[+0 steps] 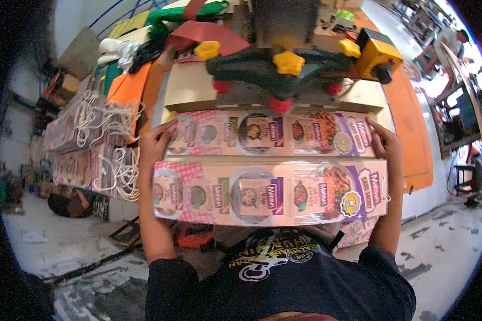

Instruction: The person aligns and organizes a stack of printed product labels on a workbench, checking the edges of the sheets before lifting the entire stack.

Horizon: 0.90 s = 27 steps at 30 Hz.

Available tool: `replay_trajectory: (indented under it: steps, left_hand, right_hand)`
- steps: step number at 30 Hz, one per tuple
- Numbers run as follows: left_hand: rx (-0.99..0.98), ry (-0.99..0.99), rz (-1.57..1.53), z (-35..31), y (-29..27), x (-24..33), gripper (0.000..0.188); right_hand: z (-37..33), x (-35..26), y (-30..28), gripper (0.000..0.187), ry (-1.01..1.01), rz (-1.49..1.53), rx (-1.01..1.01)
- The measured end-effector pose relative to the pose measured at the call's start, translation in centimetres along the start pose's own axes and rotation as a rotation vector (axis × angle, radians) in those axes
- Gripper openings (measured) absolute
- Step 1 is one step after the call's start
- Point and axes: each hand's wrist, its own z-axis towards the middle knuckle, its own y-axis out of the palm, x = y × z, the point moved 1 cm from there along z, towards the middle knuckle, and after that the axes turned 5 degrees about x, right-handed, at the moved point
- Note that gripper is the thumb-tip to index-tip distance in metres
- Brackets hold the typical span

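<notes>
A long pink printed panel [257, 134] with food pictures lies on the pale machine bed, under the front of a press. My left hand [158, 140] grips its left end, with the fingertips at the far corner. At the opposite end my right hand [384, 142] holds the panel's right edge, fingers bent around the corner. A second panel of the same print [235, 198], glossy as if under clear plastic, lies nearer my body between my forearms. The press has a dark green spider-shaped frame [241, 67] with yellow star knobs and red feet close above the far panel.
A yellow box with a black knob [379, 56] sits right of the press. Orange boards [412, 139] flank the bed. Stacks of printed panels with white cords [110, 120] stand at left. Cloth and bags [206, 37] lie behind. A person [451, 43] is far right.
</notes>
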Motion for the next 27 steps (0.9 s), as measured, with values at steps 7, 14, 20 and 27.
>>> replay_trajectory:
  steps: [7, 14, 20, 27]
  left_hand:
    - [-0.002, 0.013, -0.05, -0.2, -0.4, 2.5, 0.031]
    - [0.027, 0.0, -0.054, -0.8, -0.6, 1.8, 0.03]
    - [0.016, -0.021, -0.039, -0.4, -0.6, 2.5, 0.031]
    - [-0.069, -0.08, -0.031, 0.0, -0.2, 1.9, 0.035]
  right_hand:
    - [0.1, 1.3, 0.3, 0.044, -0.064, -0.001, 0.006]
    - [0.6, 2.7, 0.8, 0.046, -0.131, -0.016, 0.009]
    - [0.0, 1.1, -0.1, 0.045, -0.107, -0.058, -0.003]
    - [-0.2, -0.2, -0.2, 0.041, 0.0, -0.036, 0.033]
